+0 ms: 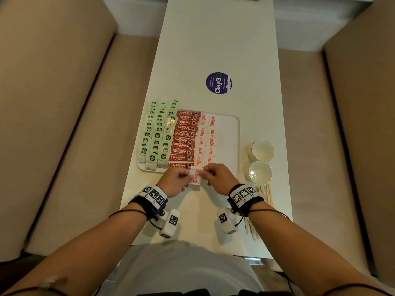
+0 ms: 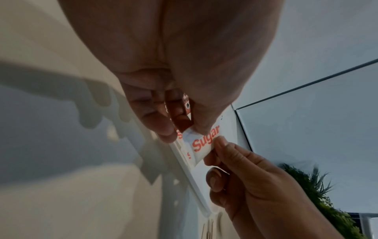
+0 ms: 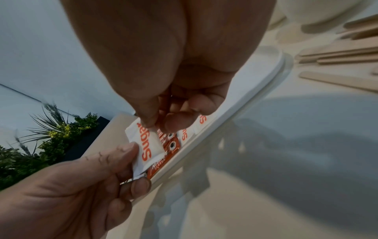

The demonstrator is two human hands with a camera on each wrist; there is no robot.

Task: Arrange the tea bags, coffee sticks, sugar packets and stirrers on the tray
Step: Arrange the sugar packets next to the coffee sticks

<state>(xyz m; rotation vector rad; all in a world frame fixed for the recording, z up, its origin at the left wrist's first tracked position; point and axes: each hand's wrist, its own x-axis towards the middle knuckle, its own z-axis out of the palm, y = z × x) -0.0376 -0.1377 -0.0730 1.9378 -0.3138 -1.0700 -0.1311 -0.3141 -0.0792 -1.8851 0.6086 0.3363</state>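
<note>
Left hand: the left hand (image 1: 176, 180) pinched the left edge of one sugar packet (image 1: 196, 175), fingers (image 3: 114, 155) curled on it.
Right hand: the right hand (image 1: 219, 177) pinched the same packet's opposite edge between thumb and fingertip.
Held packet: it hung over the near rim of the tray (image 1: 232, 133), above the nearest coffee stick.
Tea bags: the tea bags (image 1: 157, 133) lay in three overlapping rows on the tray's left part.
Coffee sticks: the coffee sticks (image 1: 183, 138) formed one column just right of the tea bags.
Sugar rows: the placed sugar packets (image 1: 206, 137) lay in two columns beside the coffee sticks.
Stirrers: the wooden stirrers (image 1: 265, 194) lay on the table (image 1: 213, 50), off the tray, near the right wrist.
Cups: two white cups (image 1: 261, 161) stood right of the tray.
</note>
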